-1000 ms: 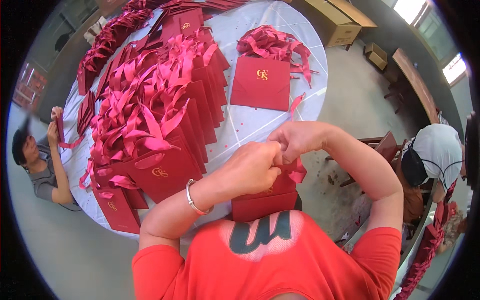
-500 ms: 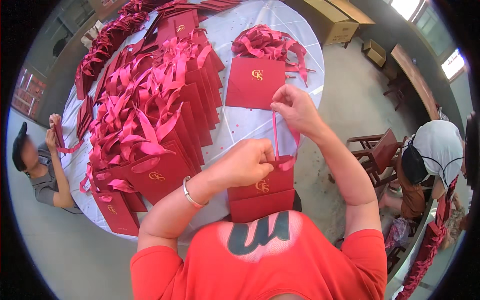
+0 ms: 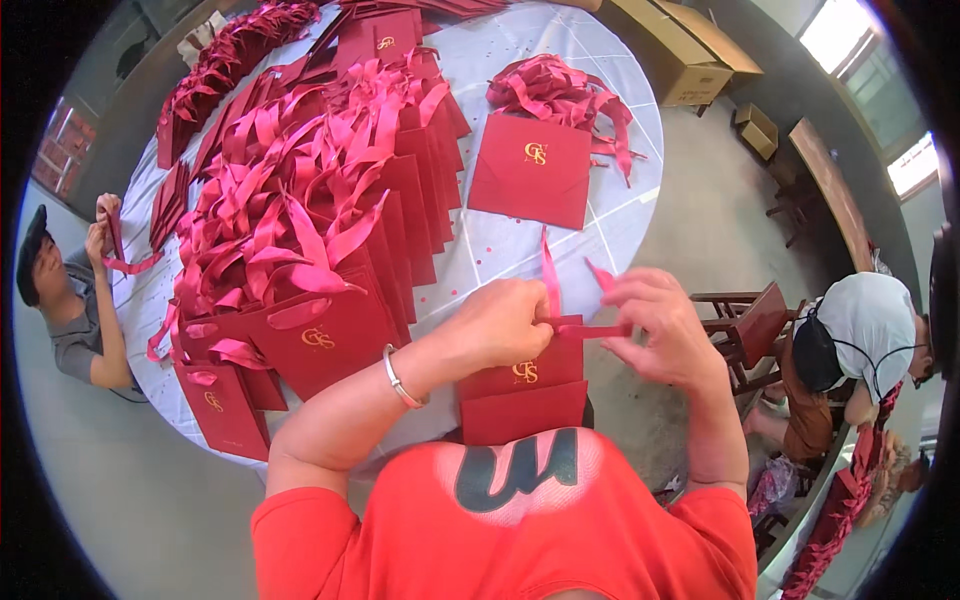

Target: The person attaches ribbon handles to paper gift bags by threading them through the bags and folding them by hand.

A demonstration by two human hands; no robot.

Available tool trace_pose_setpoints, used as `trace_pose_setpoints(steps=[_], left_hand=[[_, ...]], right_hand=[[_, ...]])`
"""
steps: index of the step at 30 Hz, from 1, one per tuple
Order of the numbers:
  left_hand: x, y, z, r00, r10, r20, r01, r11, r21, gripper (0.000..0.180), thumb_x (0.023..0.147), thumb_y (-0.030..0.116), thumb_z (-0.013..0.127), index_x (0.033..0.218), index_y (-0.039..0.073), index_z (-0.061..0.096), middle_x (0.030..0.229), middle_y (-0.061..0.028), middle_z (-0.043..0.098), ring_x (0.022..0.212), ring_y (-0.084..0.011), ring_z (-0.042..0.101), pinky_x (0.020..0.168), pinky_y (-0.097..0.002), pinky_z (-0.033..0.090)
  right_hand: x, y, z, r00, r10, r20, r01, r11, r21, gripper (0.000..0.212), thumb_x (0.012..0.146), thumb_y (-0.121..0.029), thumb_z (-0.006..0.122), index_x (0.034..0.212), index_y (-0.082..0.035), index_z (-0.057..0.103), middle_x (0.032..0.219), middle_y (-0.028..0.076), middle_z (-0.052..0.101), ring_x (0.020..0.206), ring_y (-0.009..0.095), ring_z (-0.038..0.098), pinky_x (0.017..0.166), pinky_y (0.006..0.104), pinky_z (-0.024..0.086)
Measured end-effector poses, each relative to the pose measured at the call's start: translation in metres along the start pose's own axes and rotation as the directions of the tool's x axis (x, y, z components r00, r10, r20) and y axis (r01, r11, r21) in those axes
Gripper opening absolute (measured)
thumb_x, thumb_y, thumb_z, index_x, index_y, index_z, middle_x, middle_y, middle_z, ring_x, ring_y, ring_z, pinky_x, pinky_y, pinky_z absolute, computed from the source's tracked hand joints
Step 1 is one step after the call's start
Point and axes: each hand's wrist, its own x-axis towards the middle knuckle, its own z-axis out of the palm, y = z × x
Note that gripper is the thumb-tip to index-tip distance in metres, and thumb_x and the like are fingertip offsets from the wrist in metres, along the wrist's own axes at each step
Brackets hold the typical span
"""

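Note:
A dark red paper gift bag [image 3: 523, 410] with a gold emblem stands at the table's near edge, close against my red shirt. At its top edge my left hand [image 3: 503, 322] is closed, thumb and fingers pinching the pink ribbon [image 3: 592, 331]. The ribbon runs sideways from there to my right hand [image 3: 660, 328], whose curled fingers and thumb hold it. A ribbon end sticks up beside the right fingers, and another strip rises behind the left hand. Beyond my hands lies a flat red bag [image 3: 532, 170], with a heap of loose pink ribbons [image 3: 550, 90] behind it.
Rows of red bags with ribbon bows [image 3: 290, 220] crowd the left of the white-covered round table [image 3: 625, 210]. A person [image 3: 70, 300] at the left handles a ribbon. Another person [image 3: 860, 330] bends near wooden chairs [image 3: 750, 325] at right. Cardboard boxes [image 3: 680, 60] stand beyond.
My right hand has come down and to the right, drawing the ribbon from upright to sideways. My left hand stays pinched at the bag's top. The view has shifted slightly.

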Motion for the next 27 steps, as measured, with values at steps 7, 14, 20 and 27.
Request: trace_pose_setpoints(steps=[7,14,20,27], left_hand=[[-0.008,0.011,-0.003,0.993,0.067,-0.094,-0.047,0.978,0.202,0.016,0.077,0.016,0.064,0.081,0.001,0.066,0.078,-0.0231,0.067,0.081,-0.0414,0.066,0.072,-0.0504,0.051],[-0.01,0.011,-0.009,0.994,0.096,-0.054,-0.072,0.937,0.341,0.018,0.078,0.023,0.068,0.086,0.007,0.071,0.078,-0.0194,0.068,0.079,-0.0392,0.066,0.071,-0.0489,0.051],[-0.009,0.008,-0.008,0.997,0.063,-0.042,-0.047,0.95,0.309,0.019,0.079,0.023,0.066,0.089,0.007,0.071,0.079,-0.0197,0.068,0.08,-0.0391,0.066,0.072,-0.0479,0.051],[-0.007,0.007,-0.007,0.999,0.036,-0.027,-0.027,0.959,0.283,0.019,0.081,0.022,0.065,0.089,0.006,0.07,0.08,-0.0196,0.069,0.08,-0.0394,0.066,0.073,-0.0474,0.051]], right_hand=[[-0.029,-0.032,-0.035,0.925,0.342,0.166,-0.364,0.671,0.646,0.017,0.075,0.002,0.074,0.09,0.001,0.068,0.08,0.006,0.067,0.074,0.015,0.062,0.065,0.0286,0.048],[-0.03,-0.034,-0.009,0.958,0.261,-0.117,0.131,-0.036,0.991,0.058,0.072,0.0,0.079,0.125,0.005,0.058,0.083,0.013,0.066,0.075,0.021,0.062,0.064,0.0319,0.048],[-0.029,-0.033,0.003,0.886,0.257,-0.386,0.19,0.558,0.808,0.039,0.075,-0.01,0.082,0.109,0.003,0.067,0.075,0.01,0.064,0.066,0.018,0.063,0.057,0.0255,0.044],[-0.01,-0.043,0.01,0.779,0.176,-0.602,0.129,0.894,0.428,0.036,0.089,-0.041,0.07,0.085,-0.005,0.068,0.082,0.007,0.06,0.084,0.018,0.058,0.07,0.0276,0.043]])
